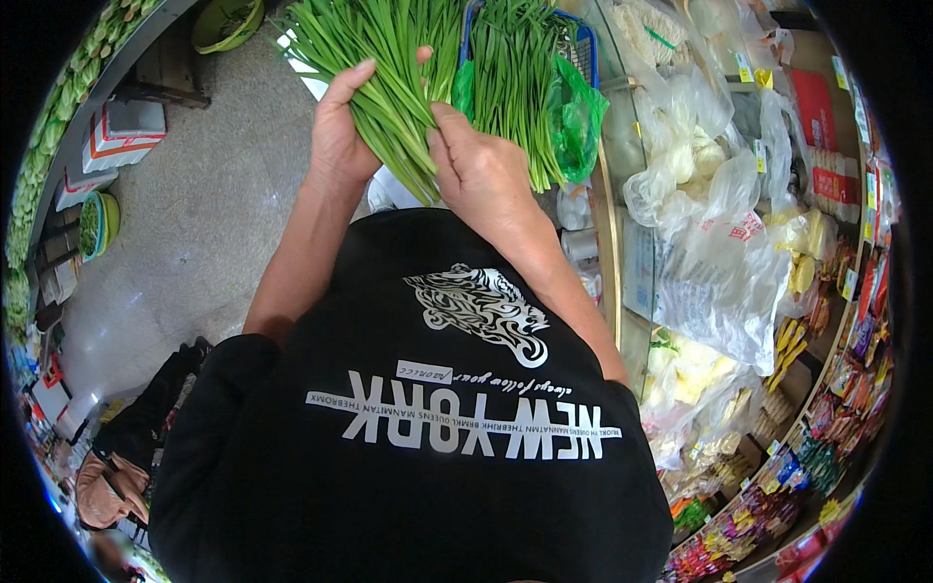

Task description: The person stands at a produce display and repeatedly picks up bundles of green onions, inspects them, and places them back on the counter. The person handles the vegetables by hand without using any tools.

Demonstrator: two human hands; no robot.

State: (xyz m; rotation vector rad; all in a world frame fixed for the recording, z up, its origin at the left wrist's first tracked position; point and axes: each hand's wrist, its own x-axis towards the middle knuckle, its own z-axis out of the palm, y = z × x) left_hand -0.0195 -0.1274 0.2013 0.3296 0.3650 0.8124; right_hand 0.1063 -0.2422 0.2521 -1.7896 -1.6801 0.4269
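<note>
A loose bunch of garlic chives point(386, 95) is held in front of me at the top of the view, leaves pointing away. My left hand point(344, 127) cradles it from the left, thumb lying across the top. With bent fingers, my right hand point(481, 157) grips the pale stem ends near my body. Just right of the bunch, more garlic chives point(510, 95) lie in a blue plastic basket point(589, 55). A green plastic bag point(578, 124) lies bunched against their right side. Under the held leaves shows part of a white object that I cannot identify.
A glass-sided counter point(612, 240) runs along my right, with clear plastic bags point(718, 284) of food and packaged goods behind it. Across the floor point(189, 197) at left stand white boxes point(125, 135) and a green tub point(102, 226). Another person point(120, 474) is at lower left.
</note>
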